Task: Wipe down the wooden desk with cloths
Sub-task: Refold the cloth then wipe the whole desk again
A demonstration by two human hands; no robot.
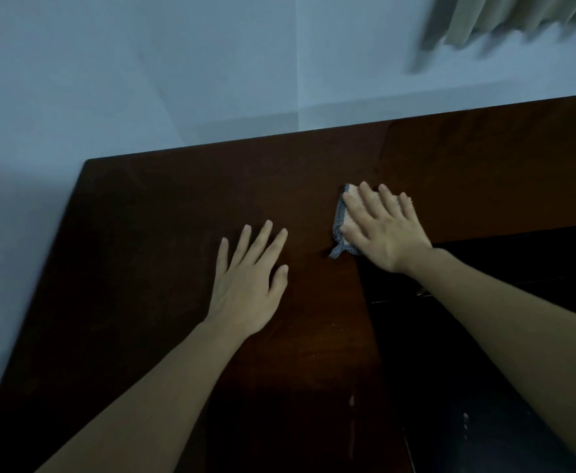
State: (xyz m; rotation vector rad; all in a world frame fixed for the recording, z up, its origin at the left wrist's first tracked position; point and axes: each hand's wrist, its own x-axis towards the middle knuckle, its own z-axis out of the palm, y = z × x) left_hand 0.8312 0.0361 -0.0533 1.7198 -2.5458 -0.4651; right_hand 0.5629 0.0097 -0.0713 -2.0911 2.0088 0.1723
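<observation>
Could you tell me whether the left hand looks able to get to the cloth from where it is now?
Probably yes: the left hand lies flat beside the cloth, with only bare desk between them. The right hand covers most of the cloth, leaving its left edge exposed.

1. Left hand [249, 285]: bare, slim fingers, short nails; no ring or watch shows.
2. Right hand [387, 230]: bare likewise.
3. Both forearms bare, no sleeves in view.
</observation>
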